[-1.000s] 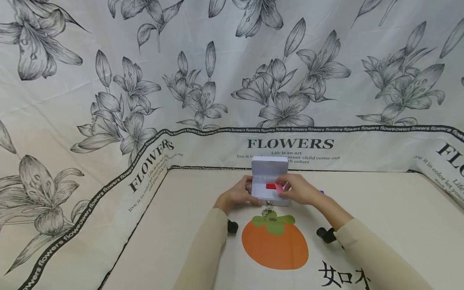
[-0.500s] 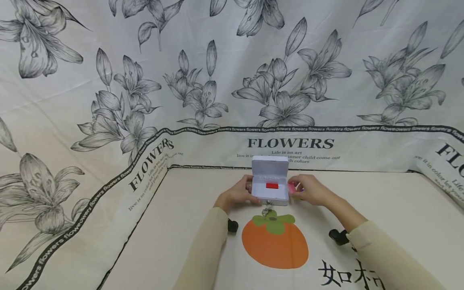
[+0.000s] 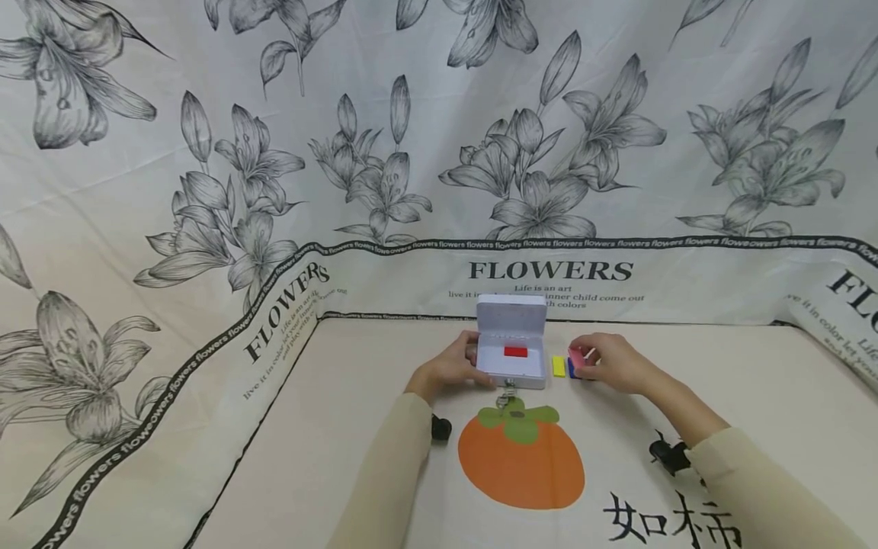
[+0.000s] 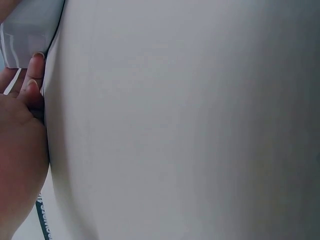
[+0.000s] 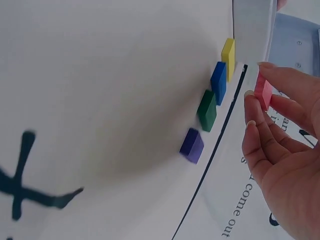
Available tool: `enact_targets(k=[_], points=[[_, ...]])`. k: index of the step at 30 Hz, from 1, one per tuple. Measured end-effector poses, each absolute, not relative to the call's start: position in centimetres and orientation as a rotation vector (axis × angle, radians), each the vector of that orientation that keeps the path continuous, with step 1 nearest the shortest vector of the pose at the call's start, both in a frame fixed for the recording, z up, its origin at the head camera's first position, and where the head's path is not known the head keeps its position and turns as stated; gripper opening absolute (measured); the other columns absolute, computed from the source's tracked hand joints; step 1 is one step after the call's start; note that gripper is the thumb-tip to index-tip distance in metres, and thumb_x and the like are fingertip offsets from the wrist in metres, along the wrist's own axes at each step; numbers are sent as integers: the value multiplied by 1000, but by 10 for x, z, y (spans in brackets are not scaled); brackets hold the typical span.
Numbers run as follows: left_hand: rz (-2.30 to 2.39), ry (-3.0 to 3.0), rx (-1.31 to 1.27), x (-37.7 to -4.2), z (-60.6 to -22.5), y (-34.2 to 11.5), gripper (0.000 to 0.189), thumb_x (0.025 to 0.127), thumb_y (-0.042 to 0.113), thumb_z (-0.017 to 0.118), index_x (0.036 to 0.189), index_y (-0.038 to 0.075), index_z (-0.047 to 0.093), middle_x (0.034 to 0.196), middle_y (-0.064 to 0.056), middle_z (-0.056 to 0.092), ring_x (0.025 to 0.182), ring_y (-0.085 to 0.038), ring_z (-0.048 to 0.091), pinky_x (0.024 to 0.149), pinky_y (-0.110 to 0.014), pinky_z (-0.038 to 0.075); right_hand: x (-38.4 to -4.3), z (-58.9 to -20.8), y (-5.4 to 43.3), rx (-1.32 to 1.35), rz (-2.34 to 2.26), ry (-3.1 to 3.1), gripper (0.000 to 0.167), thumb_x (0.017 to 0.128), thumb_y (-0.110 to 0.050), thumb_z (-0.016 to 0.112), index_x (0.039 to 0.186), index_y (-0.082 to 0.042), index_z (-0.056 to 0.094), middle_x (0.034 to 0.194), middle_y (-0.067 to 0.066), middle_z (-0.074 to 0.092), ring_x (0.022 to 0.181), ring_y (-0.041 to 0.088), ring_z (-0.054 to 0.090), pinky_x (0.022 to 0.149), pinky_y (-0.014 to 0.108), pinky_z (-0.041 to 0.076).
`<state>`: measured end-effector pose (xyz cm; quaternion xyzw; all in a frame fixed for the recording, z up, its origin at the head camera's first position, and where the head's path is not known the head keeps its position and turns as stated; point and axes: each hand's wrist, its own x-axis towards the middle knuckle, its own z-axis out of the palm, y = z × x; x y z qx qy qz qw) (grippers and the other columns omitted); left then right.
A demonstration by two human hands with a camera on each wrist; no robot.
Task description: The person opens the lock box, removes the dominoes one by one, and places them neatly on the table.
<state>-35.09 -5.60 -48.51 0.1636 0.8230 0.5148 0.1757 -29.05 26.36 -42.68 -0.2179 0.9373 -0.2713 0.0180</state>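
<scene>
A small white hinged metal box (image 3: 491, 366) stands with its lid (image 3: 511, 315) up and one red block (image 3: 516, 351) lying inside. Around the box's left side, my left hand (image 3: 449, 364) grips it, thumb by the front corner; in the left wrist view its fingertips touch the box wall (image 4: 30, 42). To the right of the box, my right hand (image 3: 613, 364) pinches a pink block (image 5: 263, 93) between thumb and fingers, above the table. Near it on the table, a yellow block (image 5: 228, 59), blue block (image 5: 218, 83), green block (image 5: 207, 111) and purple block (image 5: 192, 145) form a row.
Some metal latch or chain (image 3: 506, 393) hangs at the box's front. The tablecloth carries an orange persimmon print (image 3: 521, 469) and black characters. A flower-printed curtain (image 3: 384, 191) rises behind the table. Black straps or devices (image 3: 668, 455) show near the wrists.
My right hand has moved from inside the box out to the right, carrying the pink block. The yellow block has come into view. My left hand has stayed on the box.
</scene>
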Motion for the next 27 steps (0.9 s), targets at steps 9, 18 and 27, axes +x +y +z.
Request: enact_targets(k=[9,18,27], points=[[1481,2291,456,-350,-485,-56,97,70,9,94,149,16,37,113,-8,60,102,-20,54,92,-34,43,-285,-432,291,-641,-835,2945,38,86,-9,81,118,6,67,95,7,68,86,23,62,74,35,52],[1485,2296,435,-352,-483,-55,97,69,8,94,148,16,38,108,-9,58,99,-20,51,92,-35,41,-283,-435,316,-595,-779,2981,41,86,-12,82,119,8,67,98,10,68,87,25,63,75,37,53],[1467,2313,445,-351,-483,-56,97,69,10,95,148,16,38,108,-9,58,98,-20,52,90,-34,42,-280,-444,332,-519,-747,2989,39,87,-11,79,118,9,66,100,16,67,91,32,61,79,46,51]])
